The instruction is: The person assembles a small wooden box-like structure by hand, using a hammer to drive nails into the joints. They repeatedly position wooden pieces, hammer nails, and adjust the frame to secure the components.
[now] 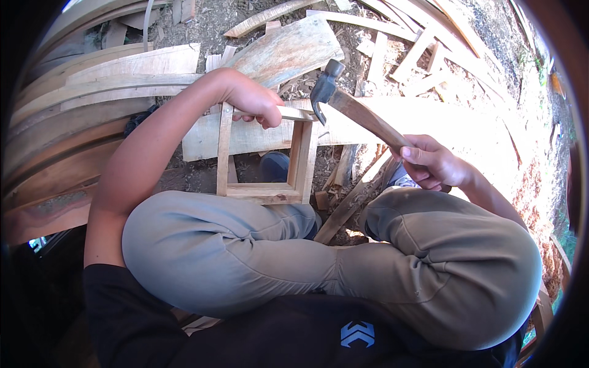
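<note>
A small rectangular wooden frame (224,150) stands between my knees and a pale board. My left hand (257,104) is closed round the frame's far bar, its fingers curled under the wood. My right hand (427,161) grips the wooden handle of a claw hammer (368,116), which points up and to the left. The hammer's dark metal head is just right of the frame's far right corner, and its claw curves down towards that corner. Whether claw and wood touch, I cannot tell. Part of the far bar is hidden by my left hand.
The pale board (202,138) lies behind the frame. Long planks (67,126) are stacked at the left. A weathered board (285,52) and several offcuts (414,55) lie on the chip-covered ground. My bent knees enclose the near side.
</note>
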{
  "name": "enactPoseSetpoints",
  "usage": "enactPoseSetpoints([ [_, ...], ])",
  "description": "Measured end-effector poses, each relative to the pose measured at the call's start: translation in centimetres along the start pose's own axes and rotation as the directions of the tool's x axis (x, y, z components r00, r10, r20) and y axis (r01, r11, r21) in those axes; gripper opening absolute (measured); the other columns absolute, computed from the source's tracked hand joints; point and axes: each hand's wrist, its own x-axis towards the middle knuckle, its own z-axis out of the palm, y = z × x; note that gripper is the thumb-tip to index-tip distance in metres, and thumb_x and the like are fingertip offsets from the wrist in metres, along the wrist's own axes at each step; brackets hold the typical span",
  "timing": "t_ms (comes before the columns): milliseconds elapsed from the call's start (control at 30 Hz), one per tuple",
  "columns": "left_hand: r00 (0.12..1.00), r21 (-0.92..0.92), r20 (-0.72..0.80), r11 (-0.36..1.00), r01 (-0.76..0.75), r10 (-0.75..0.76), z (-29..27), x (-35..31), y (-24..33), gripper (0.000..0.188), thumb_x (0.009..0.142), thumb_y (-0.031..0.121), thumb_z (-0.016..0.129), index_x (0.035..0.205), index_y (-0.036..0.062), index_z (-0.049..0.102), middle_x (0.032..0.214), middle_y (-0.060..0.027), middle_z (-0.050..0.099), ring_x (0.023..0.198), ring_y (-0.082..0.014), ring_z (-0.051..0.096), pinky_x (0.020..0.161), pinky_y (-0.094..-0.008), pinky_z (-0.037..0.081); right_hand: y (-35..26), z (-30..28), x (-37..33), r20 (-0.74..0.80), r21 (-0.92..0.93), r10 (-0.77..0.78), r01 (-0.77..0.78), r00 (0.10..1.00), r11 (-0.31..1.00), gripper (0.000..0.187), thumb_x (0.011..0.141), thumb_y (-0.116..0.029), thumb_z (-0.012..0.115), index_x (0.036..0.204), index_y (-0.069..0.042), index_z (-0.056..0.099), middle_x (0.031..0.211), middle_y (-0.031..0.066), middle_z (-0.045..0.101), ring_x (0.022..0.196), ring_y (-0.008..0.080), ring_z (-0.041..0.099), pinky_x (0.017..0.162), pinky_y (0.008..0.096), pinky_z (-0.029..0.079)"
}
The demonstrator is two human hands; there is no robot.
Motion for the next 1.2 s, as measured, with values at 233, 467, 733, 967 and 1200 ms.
enactPoseSetpoints([
  [233, 0.998, -0.008, -0.05, 0.999, 0.045, -0.046, 0.0, -0.3, -0.2, 0.052, 0.073, 0.025, 0.062, 0.121, 0.0045, 0.056, 0.077, -0.0021, 0.054, 0.056, -0.013, 0.045, 0.048, -0.0312, 0.038, -3.5, 1.9, -0.7, -0.182, -0.487, -0.076, -0.023, 0.98, 0.873, 0.037, 0.104, -0.042, 0.052, 0.104, -0.005, 0.054, 0.068, -0.0018, 0.045, 0.052, 0.0069, 0.039, 0.045, 0.0266, 0.034],
  [467, 0.993, -0.099, -0.119, 0.995, -0.007, -0.005, -0.6, -1.6, -1.3, 0.047, 0.073, 0.023, 0.061, 0.116, 0.0041, 0.056, 0.076, -0.0014, 0.053, 0.056, -0.0111, 0.046, 0.048, -0.03, 0.039, -7.5, 4.9, -0.3, -0.239, -0.049, -0.266, 0.262, 0.934, 0.964, 0.03, 0.103, -0.037, 0.056, 0.109, -0.009, 0.049, 0.054, -0.0064, 0.03, 0.035, 0.0045, 0.025, 0.03, 0.0235, 0.023],
  [733, 0.931, -0.496, -0.357, 0.828, -0.262, 0.081, -1.5, -4.0, -4.7, 0.045, 0.071, 0.013, 0.057, 0.114, 0.0027, 0.051, 0.075, 0.0005, 0.047, 0.054, -0.008, 0.044, 0.048, -0.0254, 0.038, -8.4, 1.9, 2.6, -0.347, -0.26, -0.578, 0.516, 0.739, 0.816, 0.035, 0.092, -0.033, 0.075, 0.083, -0.014, 0.047, 0.055, -0.0031, 0.046, 0.042, 0.0059, 0.046, 0.041, 0.0228, 0.041],
  [967, 0.786, -0.489, -0.578, 0.677, -0.55, 0.221, -4.5, -2.3, -7.9, 0.049, 0.072, 0.009, 0.057, 0.12, 0.0035, 0.048, 0.081, 0.0, 0.05, 0.055, -0.0091, 0.047, 0.053, -0.0278, 0.042, -9.3, 1.3, 3.6, -0.417, -0.464, -0.52, 0.318, 0.745, 0.827, 0.041, 0.082, -0.013, 0.078, 0.111, -0.001, 0.052, 0.064, -0.0023, 0.046, 0.041, 0.0076, 0.043, 0.037, 0.0253, 0.033],
  [1200, 0.648, -0.24, -0.726, 0.798, -0.553, 0.23, -7.0, 0.1, -7.6, 0.039, 0.081, 0.02, 0.056, 0.116, 0.0032, 0.053, 0.087, -0.0033, 0.051, 0.069, -0.015, 0.055, 0.068, -0.0297, 0.046, -12.7, 0.7, 5.7, -0.447, -0.464, -0.45, 0.23, 0.773, 0.855, 0.046, 0.084, -0.018, 0.08, 0.112, -0.003, 0.047, 0.06, -0.0051, 0.042, 0.039, 0.005, 0.04, 0.034, 0.0238, 0.03],
])
